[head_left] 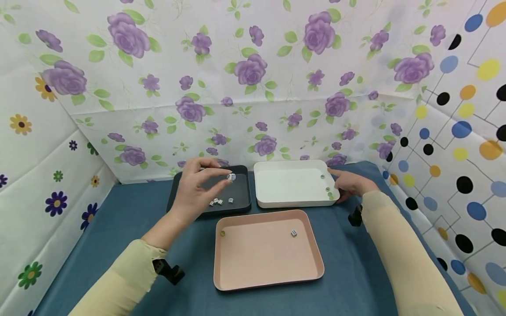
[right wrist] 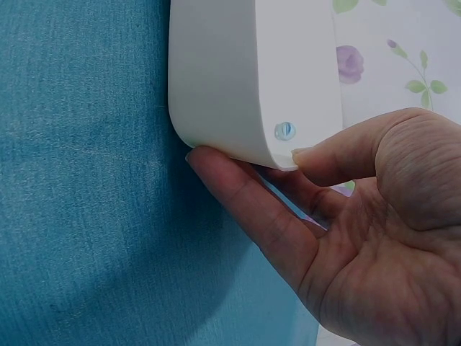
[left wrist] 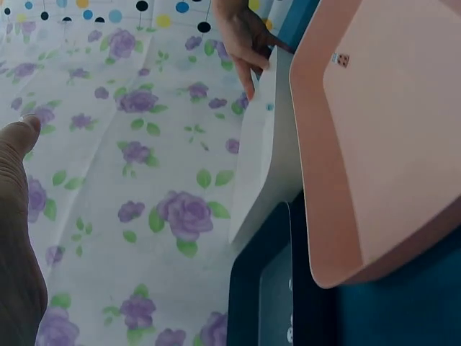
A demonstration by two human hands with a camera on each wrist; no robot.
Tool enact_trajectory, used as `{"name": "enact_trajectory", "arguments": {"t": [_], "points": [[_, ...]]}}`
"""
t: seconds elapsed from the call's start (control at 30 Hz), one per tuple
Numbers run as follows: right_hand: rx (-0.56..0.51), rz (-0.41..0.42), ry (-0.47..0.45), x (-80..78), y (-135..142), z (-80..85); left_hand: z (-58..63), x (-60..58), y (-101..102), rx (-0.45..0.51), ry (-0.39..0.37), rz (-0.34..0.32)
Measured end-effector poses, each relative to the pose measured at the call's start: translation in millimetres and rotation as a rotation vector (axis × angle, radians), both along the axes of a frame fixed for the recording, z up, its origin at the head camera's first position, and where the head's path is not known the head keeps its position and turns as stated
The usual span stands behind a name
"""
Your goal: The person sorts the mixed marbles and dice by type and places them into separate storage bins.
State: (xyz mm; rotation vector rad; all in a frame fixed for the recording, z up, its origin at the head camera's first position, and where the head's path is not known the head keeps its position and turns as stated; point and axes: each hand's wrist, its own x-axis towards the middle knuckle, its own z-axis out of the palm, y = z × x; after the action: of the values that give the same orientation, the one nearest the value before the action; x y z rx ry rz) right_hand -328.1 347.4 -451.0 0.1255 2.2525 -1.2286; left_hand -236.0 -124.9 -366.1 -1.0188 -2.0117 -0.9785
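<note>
Between thumb and fingertips, my left hand [head_left: 193, 184] pinches a white die [head_left: 231, 177] with dark dots, held up over the black tray [head_left: 245, 204]. Several more white dice [head_left: 218, 201] lie in that tray, partly hidden by the hand. At the right end of the white tray [head_left: 292, 205], my right hand [head_left: 349, 182] grips the wall. The right wrist view has its thumb [right wrist: 335, 160] on the rim and fingers [right wrist: 245, 209] against the outside. Near that end, small glass marbles [head_left: 327, 189] lie in the white tray; one marble [right wrist: 285, 130] shows close up.
In front stands a pink tray [head_left: 265, 259] holding one die [head_left: 294, 233] at the right and a yellowish marble [head_left: 222, 233] at the left. A blue cloth [head_left: 348, 272] covers the table. Flowered sheeting [head_left: 237, 114] rises behind, dotted sheeting [head_left: 446, 153] at the right.
</note>
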Motion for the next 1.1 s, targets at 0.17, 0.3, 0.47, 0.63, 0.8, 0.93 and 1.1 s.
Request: {"name": "enact_trajectory", "arguments": {"t": [0.17,0.3,0.47,0.63,0.8,0.93,1.1], "points": [[-0.003,-0.003,-0.001,0.0,0,-1.2,-6.0,-6.1,-11,-0.027,-0.032,0.062],[-0.003,-0.005,0.0,-0.7,1,-2.6,-11.0,-12.3,-18,-0.04,-0.055,0.103],[0.0,0.0,0.003,-0.5,0,-2.1,-15.7,-20.7,-23,-0.041,-0.059,0.125],[0.0,0.002,-0.002,-0.2,0,-1.3,-17.8,-25.4,-24,-0.051,-0.063,0.137],[-0.002,0.0,-0.004,-1.2,1,-1.5,-21.7,-32.8,-24,-0.1,-0.077,0.172],[-0.002,0.001,-0.005,-1.3,1,-1.2,-25.7,-38.4,-23,-0.16,-0.11,0.223],[-0.002,0.0,-0.003,-1.2,1,-1.1,-31.7,-45.9,-23,-0.219,-0.189,0.29]]}}
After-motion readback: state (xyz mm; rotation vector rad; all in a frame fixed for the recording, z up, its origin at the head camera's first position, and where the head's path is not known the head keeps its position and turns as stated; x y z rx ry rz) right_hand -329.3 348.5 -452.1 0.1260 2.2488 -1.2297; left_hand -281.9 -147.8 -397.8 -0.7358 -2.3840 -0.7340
